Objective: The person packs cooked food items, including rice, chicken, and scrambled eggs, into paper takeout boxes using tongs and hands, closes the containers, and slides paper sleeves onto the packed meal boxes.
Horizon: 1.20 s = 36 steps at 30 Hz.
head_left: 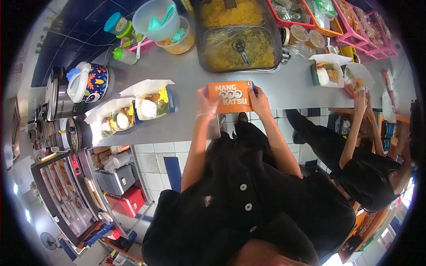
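Note:
An orange food box (231, 103) with white "MANG KATSU" lettering is held at the front edge of the steel counter. My left hand (207, 103), in a clear plastic glove, grips its left end. My right hand (259, 101) is closed on the right end, thumb on the printed face. To the left stand two open food boxes: one (152, 106) with rice, meat and yellow pieces, another (119, 120) with an egg and meat. Behind the orange box sits a large dark tray (208, 63) of yellow food under plastic wrap, a dark-handled utensil lying on it.
On the right, a co-worker (359, 155) handles an open food box (353, 75); another filled box (327, 74) stands beside it. Plastic tubs (156, 22) and a patterned pot (95, 82) stand at the left. Pink baskets (368, 31) line the back right.

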Available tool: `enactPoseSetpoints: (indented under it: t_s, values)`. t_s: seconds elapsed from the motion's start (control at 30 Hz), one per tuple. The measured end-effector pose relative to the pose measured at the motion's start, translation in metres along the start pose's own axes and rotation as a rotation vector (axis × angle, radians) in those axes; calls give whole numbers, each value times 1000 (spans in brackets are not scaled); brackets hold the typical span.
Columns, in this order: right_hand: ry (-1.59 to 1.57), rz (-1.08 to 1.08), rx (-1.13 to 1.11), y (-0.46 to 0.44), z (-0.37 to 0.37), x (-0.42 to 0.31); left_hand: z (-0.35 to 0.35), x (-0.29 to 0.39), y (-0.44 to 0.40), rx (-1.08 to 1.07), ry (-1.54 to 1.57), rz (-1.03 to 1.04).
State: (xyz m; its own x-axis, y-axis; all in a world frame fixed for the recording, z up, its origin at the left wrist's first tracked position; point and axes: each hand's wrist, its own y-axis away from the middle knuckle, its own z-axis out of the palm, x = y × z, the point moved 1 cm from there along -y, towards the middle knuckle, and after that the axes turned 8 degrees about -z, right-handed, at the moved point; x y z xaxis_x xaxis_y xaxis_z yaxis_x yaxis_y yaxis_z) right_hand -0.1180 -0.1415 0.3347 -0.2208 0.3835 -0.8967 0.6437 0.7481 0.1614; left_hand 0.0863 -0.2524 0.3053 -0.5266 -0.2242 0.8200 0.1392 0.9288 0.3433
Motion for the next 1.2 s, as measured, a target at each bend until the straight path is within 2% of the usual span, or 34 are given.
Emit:
enactPoseSetpoints:
  t_s: [0.1, 0.2, 0.3, 0.37, 0.43, 0.5, 0.53, 0.6, 0.63, 0.7, 0.77, 0.83, 0.9, 0.93, 1.0, 1.07, 1.17, 1.2]
  values:
    - [-73, 131, -32, -9, -2, 10, -7, 13, -1, -149, 184, -105]
    - [-100, 264, -43, -8, -12, -3, -11, 17, -1, -112, 269, -156]
    - [-56, 275, -48, -9, -20, -9, -49, 94, 26, -231, -86, -356]
    - [16, 281, -87, -2, -21, -24, -27, 42, 3, -152, -238, -190]
    - [168, 272, -130, -3, -18, -25, -28, 34, -1, -155, -281, -97]
    - [128, 214, -161, 0, -9, -26, -41, 68, 17, -252, -213, -68]
    - [109, 194, -170, 3, -8, -25, -37, 65, 16, -246, -265, -107]
    - [384, -94, -142, 4, 12, 3, -24, 50, 11, -248, -371, -177]
    - [521, -237, -118, 3, 18, 15, -16, 27, 8, -201, -427, -131]
    - [553, -256, -31, 10, 24, 17, 8, -20, 1, -131, -534, -15]
    - [546, -308, 40, 20, 17, 13, 0, -18, 19, 94, -540, 480]
    - [470, -423, 78, 20, 6, -3, -18, 1, 23, 113, -566, 756]
    - [527, -686, -114, 14, -20, -31, -39, 44, 24, -90, -661, 795]
    - [552, -816, -226, 16, -30, -36, -45, 53, 25, -145, -735, 880]
    - [693, -926, -355, 9, -41, -33, -48, 65, 20, -253, -877, 1048]
    - [805, -1044, -387, -3, -51, -42, -42, 62, 5, -321, -876, 1042]
    - [805, -1074, -639, -12, -50, -45, -35, 48, -3, -344, -897, 1062]
    - [815, -1100, -644, -14, -50, -45, -32, 44, -7, -341, -908, 1080]
